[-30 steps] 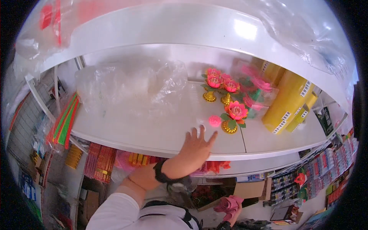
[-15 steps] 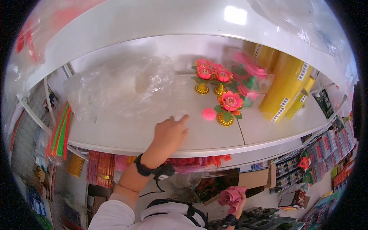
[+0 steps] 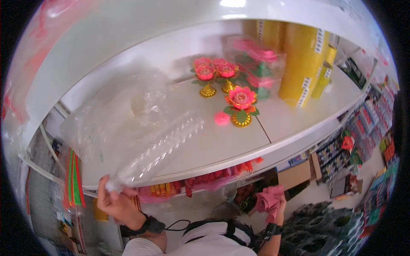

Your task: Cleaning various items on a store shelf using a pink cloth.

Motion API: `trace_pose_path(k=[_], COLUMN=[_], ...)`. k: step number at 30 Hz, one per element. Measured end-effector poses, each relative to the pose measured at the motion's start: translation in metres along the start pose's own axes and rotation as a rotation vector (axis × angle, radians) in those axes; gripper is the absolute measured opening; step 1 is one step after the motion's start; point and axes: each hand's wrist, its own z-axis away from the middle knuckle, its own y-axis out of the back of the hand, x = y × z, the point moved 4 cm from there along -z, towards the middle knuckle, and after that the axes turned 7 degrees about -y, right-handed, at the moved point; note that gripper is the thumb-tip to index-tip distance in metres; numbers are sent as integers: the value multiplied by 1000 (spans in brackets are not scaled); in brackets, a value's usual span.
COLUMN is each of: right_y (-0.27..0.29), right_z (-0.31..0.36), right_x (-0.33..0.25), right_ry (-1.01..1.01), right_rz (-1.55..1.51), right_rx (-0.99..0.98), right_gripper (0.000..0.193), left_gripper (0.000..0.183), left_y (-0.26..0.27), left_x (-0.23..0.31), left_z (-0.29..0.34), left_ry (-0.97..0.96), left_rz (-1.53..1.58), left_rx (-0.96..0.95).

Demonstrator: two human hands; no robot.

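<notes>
My left hand, with a dark watch on the wrist, is closed on the end of a long clear plastic wrapper. The wrapper slopes up from the hand across the front edge of the white shelf. More crumpled clear plastic lies behind it on the shelf. My right hand is low down, below the shelf, and grips a bunched pink cloth. A pink lotus ornament on a gold base stands mid-shelf, with a loose pink piece beside it.
Two more lotus ornaments stand further back, beside a clear box of pink flowers and tall yellow cylinders. Red and yellow packets fill the shelf below. Green and red sticks hang at the left; a cardboard box sits lower right.
My left hand left the shelf top near the lotus ornaments, moved left and down to the shelf's front edge, and closed on the clear plastic wrapper. The right hand keeps hold of the pink cloth.
</notes>
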Motion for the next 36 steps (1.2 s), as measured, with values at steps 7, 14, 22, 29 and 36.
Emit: trace_pose_path(k=[7,14,22,29,36], right_y=[-20,-111,-93,-77,-73], right_z=[2,58,49,53,58], right_x=[-8,-48,-32,-16,-22], right_ry=[55,189,205,214,233], right_rz=[-61,25,260,438,11], right_rx=[-211,-319,-317,-242,-111], right_gripper=[53,62,55,48,52], left_gripper=[44,46,45,41,40], left_y=[-12,-78,-97,-96,-65], left_x=[-59,-72,-116,-130,-173], left_z=[54,125,182,203,207], left_ry=[528,786,1032,1142,1230], left_rz=[489,574,672,441,527], left_rx=[260,-668,-844,-1100,-875])
